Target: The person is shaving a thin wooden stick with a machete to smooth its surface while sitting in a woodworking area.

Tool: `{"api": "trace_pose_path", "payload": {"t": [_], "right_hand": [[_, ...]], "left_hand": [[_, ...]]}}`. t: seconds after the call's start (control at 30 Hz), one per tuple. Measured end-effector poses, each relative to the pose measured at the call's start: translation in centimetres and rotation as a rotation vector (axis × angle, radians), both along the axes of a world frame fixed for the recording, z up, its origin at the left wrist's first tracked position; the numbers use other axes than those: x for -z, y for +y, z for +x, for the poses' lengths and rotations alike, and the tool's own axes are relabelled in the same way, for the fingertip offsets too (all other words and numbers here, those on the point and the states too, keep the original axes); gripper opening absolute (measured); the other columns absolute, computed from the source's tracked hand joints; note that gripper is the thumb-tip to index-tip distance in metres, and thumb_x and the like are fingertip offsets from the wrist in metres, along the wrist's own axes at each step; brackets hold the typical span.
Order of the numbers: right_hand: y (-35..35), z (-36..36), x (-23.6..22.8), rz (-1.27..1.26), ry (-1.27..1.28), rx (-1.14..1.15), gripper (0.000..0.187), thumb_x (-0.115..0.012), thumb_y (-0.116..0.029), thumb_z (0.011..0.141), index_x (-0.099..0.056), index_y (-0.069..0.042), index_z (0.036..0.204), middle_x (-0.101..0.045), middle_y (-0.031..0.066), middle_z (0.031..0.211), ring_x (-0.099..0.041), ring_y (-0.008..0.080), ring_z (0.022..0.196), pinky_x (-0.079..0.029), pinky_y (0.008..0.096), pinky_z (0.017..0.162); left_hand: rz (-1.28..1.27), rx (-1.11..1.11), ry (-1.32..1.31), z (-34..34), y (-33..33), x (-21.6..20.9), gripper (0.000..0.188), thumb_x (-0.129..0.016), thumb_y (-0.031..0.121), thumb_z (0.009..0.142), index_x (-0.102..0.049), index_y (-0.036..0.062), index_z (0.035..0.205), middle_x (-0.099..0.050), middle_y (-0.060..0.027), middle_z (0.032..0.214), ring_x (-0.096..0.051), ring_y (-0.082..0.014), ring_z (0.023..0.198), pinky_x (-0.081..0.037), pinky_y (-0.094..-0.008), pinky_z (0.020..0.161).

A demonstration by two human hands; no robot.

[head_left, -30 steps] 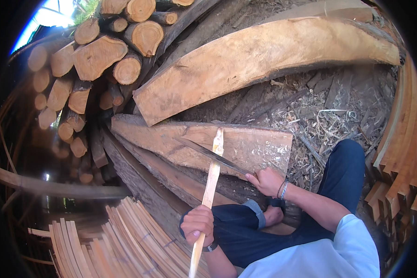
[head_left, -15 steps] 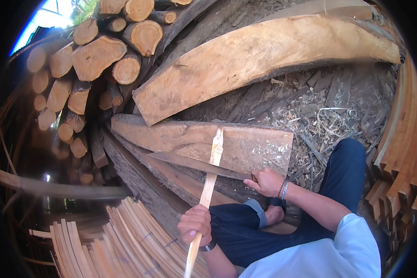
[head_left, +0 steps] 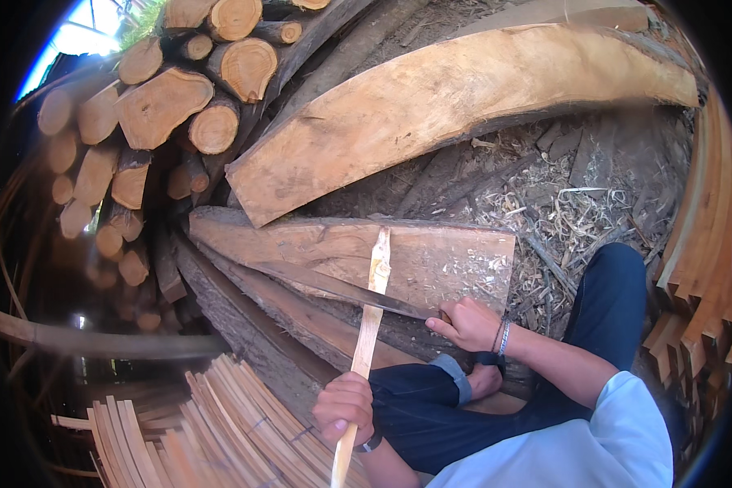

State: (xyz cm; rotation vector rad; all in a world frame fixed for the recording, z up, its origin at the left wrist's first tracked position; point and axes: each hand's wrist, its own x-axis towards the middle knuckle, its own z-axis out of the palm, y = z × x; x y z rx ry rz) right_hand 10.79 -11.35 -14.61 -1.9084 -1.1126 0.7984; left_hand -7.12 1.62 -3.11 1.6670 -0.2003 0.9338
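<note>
My left hand [head_left: 344, 407] is wrapped round the lower part of a pale, narrow wooden stick [head_left: 366, 338]. The stick slants up and away from me, and its far, notched end lies over a thick plank [head_left: 455, 259]. In my right hand [head_left: 468, 324] is the handle of a long machete [head_left: 346, 290]. Its dark blade points left and crosses the stick about midway, seemingly touching it. Small pale shavings are scattered on the right part of the plank.
A large curved slab [head_left: 464, 93] lies beyond the plank. Cut logs [head_left: 163, 106] are stacked at the far left. Bundled thin strips [head_left: 228, 423] lie at the near left, and more cut boards [head_left: 699, 260] stand at the right. Wood chips [head_left: 577, 187] cover the ground.
The machete blade has tilted slightly, its tip shifting left and up a little. My grip on both things is the same, and the whole view has shifted slightly.
</note>
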Motion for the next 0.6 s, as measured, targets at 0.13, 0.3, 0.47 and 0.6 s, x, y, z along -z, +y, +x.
{"api": "trace_pose_path", "payload": {"t": [0.13,0.3,0.47,0.6], "right_hand": [[0.3,-0.2,4.3,-0.145,-0.039,0.054,0.068,-0.042,-0.055,0.098,-0.064,0.005,0.075,-0.061,0.0276,0.063,-0.065,0.0455,0.066,-0.053,0.0516,0.065],[0.5,-1.5,2.6,-0.026,-0.043,0.044,0.069,-0.041,-0.056,0.098,-0.065,0.004,0.074,-0.06,0.0275,0.06,-0.065,0.0454,0.065,-0.054,0.0518,0.065],[0.4,-0.8,4.1,-0.108,-0.055,0.067,0.068,-0.041,-0.056,0.098,-0.066,0.004,0.079,-0.061,0.0273,0.061,-0.065,0.0452,0.065,-0.054,0.0525,0.066],[0.2,-1.1,3.1,-0.095,0.012,0.054,0.068,-0.041,-0.057,0.098,-0.066,0.004,0.084,-0.062,0.0265,0.063,-0.065,0.0451,0.065,-0.054,0.0526,0.065]], "left_hand": [[0.018,0.008,0.009,0.1,-0.5,0.1,0.045,-0.04,0.025,0.081,-0.035,0.0093,0.038,-0.034,-0.0045,0.034,-0.034,-0.0177,0.028,-0.037,-0.0313,0.045],[0.01,0.004,0.019,-0.5,-0.2,0.4,0.045,-0.041,0.025,0.08,-0.037,0.0078,0.038,-0.036,-0.0055,0.035,-0.035,-0.0189,0.028,-0.038,-0.0315,0.045],[0.002,0.009,0.033,0.0,-0.3,-0.1,0.045,-0.041,0.026,0.08,-0.037,0.0079,0.039,-0.036,-0.0054,0.035,-0.035,-0.0188,0.028,-0.038,-0.0314,0.046],[-0.002,-0.015,0.016,-0.4,-0.6,0.3,0.046,-0.041,0.026,0.08,-0.037,0.0082,0.039,-0.036,-0.0054,0.035,-0.035,-0.0186,0.028,-0.038,-0.0312,0.046]]}}
